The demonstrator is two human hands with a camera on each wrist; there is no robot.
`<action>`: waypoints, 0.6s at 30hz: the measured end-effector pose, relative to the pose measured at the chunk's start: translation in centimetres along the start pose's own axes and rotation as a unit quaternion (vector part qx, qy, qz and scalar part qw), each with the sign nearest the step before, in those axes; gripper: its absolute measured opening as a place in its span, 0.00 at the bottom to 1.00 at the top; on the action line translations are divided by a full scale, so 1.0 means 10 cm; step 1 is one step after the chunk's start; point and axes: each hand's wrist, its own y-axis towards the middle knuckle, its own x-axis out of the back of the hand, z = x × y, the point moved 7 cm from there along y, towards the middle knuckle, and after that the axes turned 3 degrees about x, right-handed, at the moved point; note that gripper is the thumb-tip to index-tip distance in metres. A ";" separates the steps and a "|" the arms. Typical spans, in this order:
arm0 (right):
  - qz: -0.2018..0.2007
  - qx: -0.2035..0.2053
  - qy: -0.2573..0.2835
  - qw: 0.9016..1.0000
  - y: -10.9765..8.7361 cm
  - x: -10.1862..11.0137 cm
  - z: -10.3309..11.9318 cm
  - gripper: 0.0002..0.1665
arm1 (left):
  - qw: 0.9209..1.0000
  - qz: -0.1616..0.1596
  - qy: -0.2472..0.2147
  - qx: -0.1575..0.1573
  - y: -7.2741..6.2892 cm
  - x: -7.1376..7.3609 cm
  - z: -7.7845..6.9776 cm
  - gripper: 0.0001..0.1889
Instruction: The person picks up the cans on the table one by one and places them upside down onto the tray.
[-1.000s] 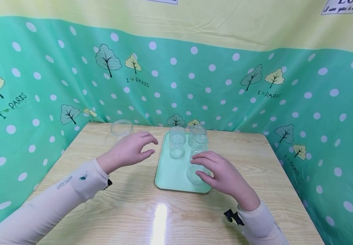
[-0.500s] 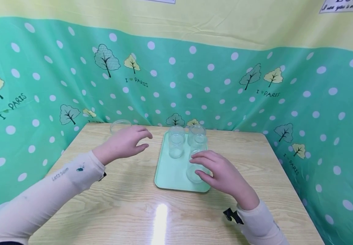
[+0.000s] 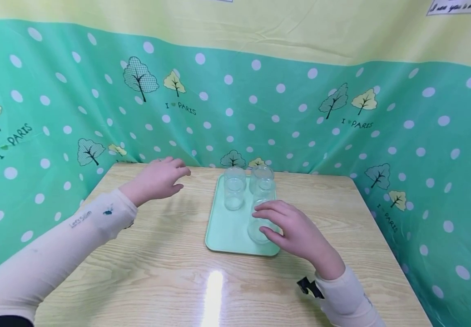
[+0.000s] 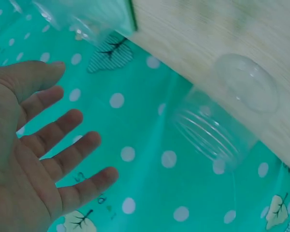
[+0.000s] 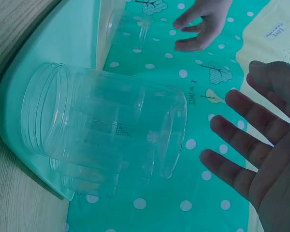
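My left hand (image 3: 157, 179) is over the table's back left, fingers spread and holding nothing. A clear plastic jar (image 4: 217, 125), with a ridged mouth, stands on the table just beyond its fingertips in the left wrist view; the hand hides it in the head view. My right hand (image 3: 298, 231) hovers over the front right of a pale green tray (image 3: 227, 238), fingers loosely bent, holding nothing. Below it, a larger clear jar (image 5: 106, 116) stands mouth down on the tray, apart from the fingers in the right wrist view.
More clear jars (image 3: 234, 193) stand in the tray's back half, in left and right columns. The wooden table (image 3: 170, 272) ends at a green polka-dot cloth (image 3: 202, 131) at the back and sides.
My left hand has moved left and toward the back, away from the tray and over the far-left jar, covering it in the head view. The right hand stays almost still.
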 end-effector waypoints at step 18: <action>0.003 0.009 -0.007 1.000 0.02 0.01 0.03 0.21 | 0.990 0.106 -0.070 0.060 0.08 -0.41 0.74 0.28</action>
